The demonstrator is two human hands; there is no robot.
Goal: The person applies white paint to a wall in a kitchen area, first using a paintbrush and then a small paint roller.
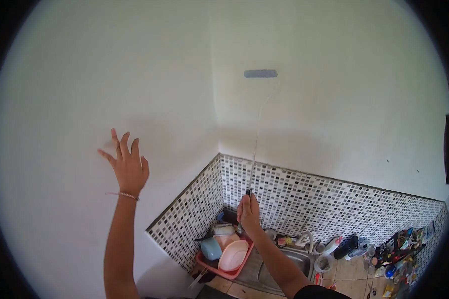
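Observation:
My right hand (249,212) is wrapped round the dark handle of a paint roller. The roller's thin rod (257,139) rises from my fist, bends near the top and ends in a bluish-grey sleeve (260,74) against the pale wall (334,94). On the left, my left hand (129,167) is raised with its fingers spread at the adjoining white wall (60,149), holding nothing. A thin band circles that wrist.
Black, grey and white mosaic tiles (304,192) line the lower walls. Below are a red basin (209,267) of dishes, a metal sink (289,261) with a faucet (310,241), and a counter (351,271) crowded with bottles, containers and utensils at the right.

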